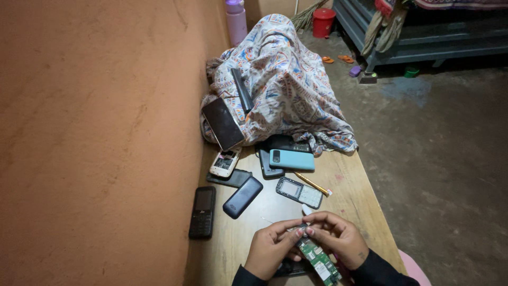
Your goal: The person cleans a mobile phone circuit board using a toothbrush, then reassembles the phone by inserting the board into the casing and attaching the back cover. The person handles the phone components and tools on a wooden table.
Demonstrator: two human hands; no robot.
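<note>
on a wooden table (349, 185) strewn with phones, left hand (270, 249) and right hand (338, 238) both pinch a green circuit board (316, 259).

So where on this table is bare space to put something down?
Bare wood shows between the black keypad phone and the left hand, and along the table's right edge beside the pencil. It is crowded below the patterned cloth, where phones overlap.

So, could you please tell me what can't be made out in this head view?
- Circuit board: top end hidden by the fingers.
- Whatever lies under the patterned cloth: covered.
- Dark item under the left hand: mostly hidden, cut by the bottom edge.
- Bench shelf contents: too dark.
</note>
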